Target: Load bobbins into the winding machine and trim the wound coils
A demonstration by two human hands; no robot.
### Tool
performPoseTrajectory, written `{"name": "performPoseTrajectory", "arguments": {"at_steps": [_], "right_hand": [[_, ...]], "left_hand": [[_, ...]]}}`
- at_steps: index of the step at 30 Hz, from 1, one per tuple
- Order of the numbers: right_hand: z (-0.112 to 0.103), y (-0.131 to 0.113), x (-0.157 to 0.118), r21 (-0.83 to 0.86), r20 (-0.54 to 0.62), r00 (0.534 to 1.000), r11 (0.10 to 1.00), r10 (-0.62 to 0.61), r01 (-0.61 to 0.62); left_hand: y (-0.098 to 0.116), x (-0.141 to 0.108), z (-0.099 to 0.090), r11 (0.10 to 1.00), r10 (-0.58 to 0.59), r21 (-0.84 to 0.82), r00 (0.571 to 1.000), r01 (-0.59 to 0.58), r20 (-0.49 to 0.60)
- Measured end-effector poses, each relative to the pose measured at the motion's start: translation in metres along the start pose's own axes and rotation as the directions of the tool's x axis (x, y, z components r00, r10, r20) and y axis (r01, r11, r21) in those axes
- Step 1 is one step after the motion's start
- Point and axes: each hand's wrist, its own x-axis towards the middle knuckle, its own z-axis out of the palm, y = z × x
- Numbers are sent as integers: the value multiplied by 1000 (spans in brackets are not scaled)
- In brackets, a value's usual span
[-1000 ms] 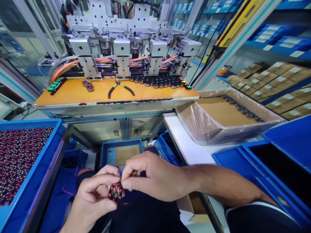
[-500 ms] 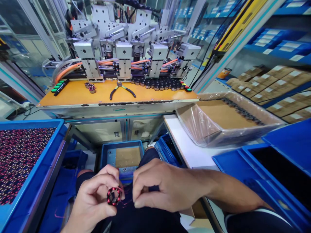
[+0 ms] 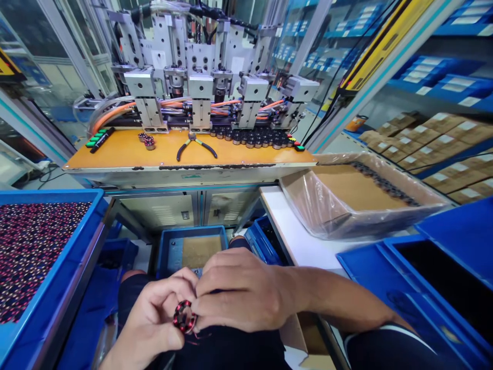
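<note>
A small ring-shaped coil (image 3: pixel 185 316) wound with red wire sits between the thumb and fingers of my left hand (image 3: pixel 154 313). Thin red wire ends stick out below it. My right hand (image 3: pixel 246 293) has come up against the coil's right side, its fingers closed at the edge; whether they pinch a wire is hidden. Both hands are above my lap. On the orange bench top (image 3: pixel 127 154) lie pliers (image 3: pixel 196 145) with spread handles, a few red-wound coils (image 3: pixel 148 142), a black marker (image 3: pixel 102 140) and rows of dark round parts (image 3: pixel 258 137).
A blue tray (image 3: pixel 87 241) full of red-wound coils stands at the left. Machine clamps (image 3: pixel 200 97) rise behind the bench. On the right are a plastic-lined box (image 3: pixel 339 221) and blue bins (image 3: pixel 404 241). Another blue tray (image 3: pixel 165 252) lies below the bench.
My right hand has moved left and now meets the coil and my left hand. The coil has shifted slightly. Behind the bench, the machine's upper parts stand in a different position.
</note>
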Motion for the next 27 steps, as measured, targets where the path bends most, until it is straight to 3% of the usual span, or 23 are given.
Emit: {"name": "performPoseTrajectory", "arguments": {"at_steps": [9, 15, 17, 22, 25, 27], "right_hand": [[15, -5, -13, 78, -103, 981, 985, 163, -156], [29, -16, -17, 116, -246, 891, 924, 382, -364], [30, -18, -17, 78, -246, 900, 933, 359, -351], [29, -19, -19, 26, -263, 918, 954, 296, -300], [32, -21, -20, 23, -293, 896, 940, 333, -341], [34, -23, -22, 21, -307, 874, 920, 378, -390]], "left_hand": [[0, 4, -1, 994, 59, 90, 996, -53, -62], [1, 6, -1, 945, 243, 254, 961, -205, -129], [1, 5, -2, 944, 225, 283, 959, -170, -175], [2, -3, 4, 956, 54, 293, 962, 27, -267], [-1, -6, 11, 969, 99, 247, 923, -4, -373], [-3, -6, 13, 978, 133, 197, 923, -63, -362]]}}
